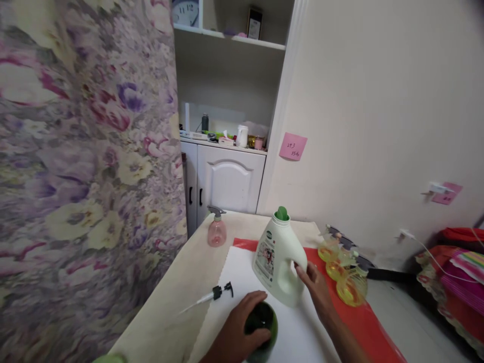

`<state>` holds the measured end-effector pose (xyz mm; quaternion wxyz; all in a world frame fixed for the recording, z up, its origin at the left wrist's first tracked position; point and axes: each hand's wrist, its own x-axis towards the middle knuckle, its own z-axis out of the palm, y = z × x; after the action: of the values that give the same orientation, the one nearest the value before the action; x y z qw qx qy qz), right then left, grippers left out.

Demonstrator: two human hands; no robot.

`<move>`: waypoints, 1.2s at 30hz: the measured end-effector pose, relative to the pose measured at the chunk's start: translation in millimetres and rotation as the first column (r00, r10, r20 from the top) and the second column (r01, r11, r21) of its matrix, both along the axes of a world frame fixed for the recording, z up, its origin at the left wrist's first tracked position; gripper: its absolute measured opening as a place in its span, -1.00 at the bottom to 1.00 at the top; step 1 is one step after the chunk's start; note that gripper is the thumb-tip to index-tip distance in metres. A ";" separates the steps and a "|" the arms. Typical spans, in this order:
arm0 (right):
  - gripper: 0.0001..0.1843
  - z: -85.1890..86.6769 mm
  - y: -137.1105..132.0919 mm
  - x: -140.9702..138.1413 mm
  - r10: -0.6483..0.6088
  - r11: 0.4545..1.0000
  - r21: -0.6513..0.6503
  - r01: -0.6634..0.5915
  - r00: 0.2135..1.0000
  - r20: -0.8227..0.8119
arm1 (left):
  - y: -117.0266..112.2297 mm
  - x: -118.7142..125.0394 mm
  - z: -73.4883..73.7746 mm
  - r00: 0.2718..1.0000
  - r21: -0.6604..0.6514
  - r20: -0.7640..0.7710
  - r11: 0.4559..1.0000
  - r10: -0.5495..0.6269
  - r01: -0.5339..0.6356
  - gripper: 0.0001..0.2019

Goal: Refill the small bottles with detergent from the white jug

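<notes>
Desk (pixel 181 282): cream top, set with its far end toward a cabinet (pixel 231 179) and a plain wall (pixel 363 121). Floral curtain (pixel 91 191) hangs left of the jug (pixel 278 264), beyond the desk's left edge.

Reference item: jug. It is nearly upright over the white sheet (pixel 234 267); contact at its base cannot be confirmed. A green insert (pixel 282 214) projects from its mouth.

Right hand (pixel 316 285): at the right of the jug, holding the handle between thumb and fingers; part of the grip is hidden. Left hand (pixel 244 322): in front of the jug, curved around a green container (pixel 273 333), which is cut off by the lower view border. A narrow gap separates container and jug.

Pump (pixel 217 292): left-front of the jug, lying across the white sheet's left edge, tube pointing toward the desk's left edge. Spray bottle (pixel 217 234): left-rear of the jug, near that same edge; a strip of desk separates the two.

Yellow bottles (pixel 352 291): right of the jug, along the red sheet (pixel 368 327). They limit sideways room beyond the right hand.
</notes>
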<state>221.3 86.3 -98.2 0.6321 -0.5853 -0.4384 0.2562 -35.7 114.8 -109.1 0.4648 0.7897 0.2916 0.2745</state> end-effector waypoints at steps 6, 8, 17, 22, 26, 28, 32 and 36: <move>-0.55 -0.1 21.3 7.8 0.097 0.995 -0.021 -0.097 0.995 -0.004 | 3.8 15.2 0.9 0.990 -0.088 0.137 0.996 0.021 -0.009 -0.57; -0.48 1.2 25.1 10.3 0.149 0.988 -0.033 -0.149 0.989 -0.004 | 5.1 17.0 2.0 0.989 -0.123 0.147 0.992 0.018 0.001 -0.61; -0.40 7.6 34.5 -2.8 0.123 0.992 -0.033 -0.123 0.992 -0.005 | 5.0 16.2 3.0 0.989 -0.182 0.142 0.983 0.033 -0.007 -0.68; -0.40 32.4 21.0 -12.6 0.065 0.997 -0.053 -0.063 0.997 0.043 | 5.4 11.1 8.3 0.979 -0.149 0.195 0.988 0.057 -0.028 -0.72; -0.39 61.0 -7.8 -6.9 0.064 0.995 -0.085 -0.055 0.992 0.107 | 8.0 5.9 10.6 0.971 -0.123 0.223 0.991 0.088 -0.062 -0.73; -0.38 74.5 -25.7 -2.0 0.074 0.992 -0.111 -0.056 0.985 0.158 | 9.3 5.8 10.6 0.966 -0.121 0.236 0.990 0.106 -0.079 -0.74; -0.41 96.6 -63.2 6.3 0.106 0.970 -0.240 -0.044 0.962 0.253 | 9.6 8.0 10.0 0.967 -0.108 0.228 0.990 0.117 -0.094 -0.75; -0.41 109.9 -99.1 12.3 0.208 0.922 -0.380 -0.074 0.922 0.325 | 7.5 6.5 10.9 0.964 -0.121 0.256 0.992 0.072 -0.042 -0.67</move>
<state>233.6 -12.9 11.7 0.4023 -0.6944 -0.5337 0.2666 -29.2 122.3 -98.2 0.5356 0.7102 0.2659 0.3717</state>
